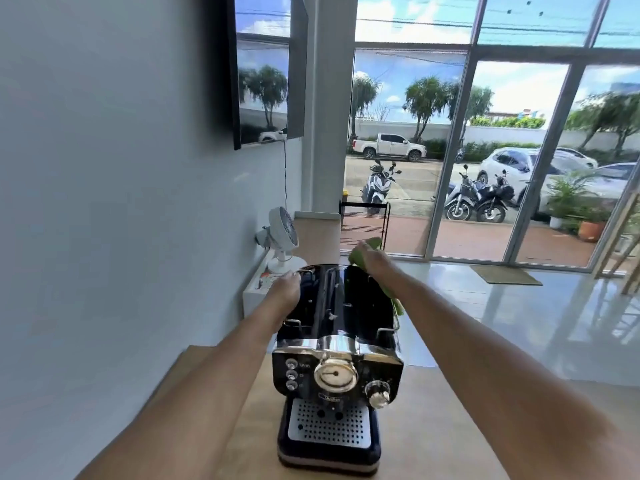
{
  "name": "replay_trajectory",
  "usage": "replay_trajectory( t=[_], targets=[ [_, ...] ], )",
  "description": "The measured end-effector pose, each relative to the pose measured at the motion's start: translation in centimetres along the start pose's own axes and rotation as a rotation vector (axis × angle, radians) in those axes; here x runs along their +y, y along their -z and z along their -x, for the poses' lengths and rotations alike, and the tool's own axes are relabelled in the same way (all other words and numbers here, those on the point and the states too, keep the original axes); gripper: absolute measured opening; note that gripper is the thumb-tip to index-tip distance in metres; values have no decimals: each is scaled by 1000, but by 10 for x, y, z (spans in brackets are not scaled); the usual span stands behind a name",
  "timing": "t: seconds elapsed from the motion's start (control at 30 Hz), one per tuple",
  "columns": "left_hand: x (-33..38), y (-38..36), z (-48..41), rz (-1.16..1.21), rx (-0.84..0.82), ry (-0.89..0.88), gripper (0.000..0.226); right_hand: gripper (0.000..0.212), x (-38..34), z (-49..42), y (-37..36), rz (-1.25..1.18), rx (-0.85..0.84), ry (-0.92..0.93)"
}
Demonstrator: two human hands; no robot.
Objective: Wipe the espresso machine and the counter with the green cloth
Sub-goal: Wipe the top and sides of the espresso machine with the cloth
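A black and chrome espresso machine (pixel 337 368) stands on the light wooden counter (pixel 433 427), its gauge and knobs facing me. My right hand (pixel 372 259) reaches over the machine's far right top corner and presses the green cloth (pixel 360 252) there. Part of the cloth hangs down the machine's right side under my forearm. My left hand (pixel 285 289) rests on the far left top edge of the machine, gripping it. Both arms stretch out over the counter.
A small white fan (pixel 284 237) stands on a white shelf behind the machine by the left wall. A dark screen (pixel 263 71) hangs on the wall above. Beyond are a black wire rack (pixel 365 223), glass doors and a shiny tiled floor.
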State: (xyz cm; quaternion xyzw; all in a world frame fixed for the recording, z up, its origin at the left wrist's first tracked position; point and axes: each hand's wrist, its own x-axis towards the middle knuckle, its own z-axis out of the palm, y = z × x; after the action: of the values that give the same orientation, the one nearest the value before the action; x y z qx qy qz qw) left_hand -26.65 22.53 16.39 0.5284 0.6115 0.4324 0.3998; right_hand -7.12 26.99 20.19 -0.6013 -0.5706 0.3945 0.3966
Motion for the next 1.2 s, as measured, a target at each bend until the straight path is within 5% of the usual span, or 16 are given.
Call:
replay_trajectory(
  t=[0.17, 0.33, 0.9, 1.1, 1.2],
  targets=[
    [-18, 2, -14, -2, -4, -57, 44, 32, -20, -15, -33, 395, -209, 12],
    [-17, 3, -12, -4, -21, -84, 44, 64, -29, 9, -51, 590, -214, 77],
    [-7, 7, 7, 18, 10, -120, 30, 28, -11, 80, -52, 599, -278, 303],
    [-6, 8, 7, -112, 22, -104, 29, 55, -16, 117, -44, 463, -338, 207],
    [-5, 9, 7, -170, -1, -126, 27, 51, -15, 135, -37, 418, -359, 161]
  ],
)
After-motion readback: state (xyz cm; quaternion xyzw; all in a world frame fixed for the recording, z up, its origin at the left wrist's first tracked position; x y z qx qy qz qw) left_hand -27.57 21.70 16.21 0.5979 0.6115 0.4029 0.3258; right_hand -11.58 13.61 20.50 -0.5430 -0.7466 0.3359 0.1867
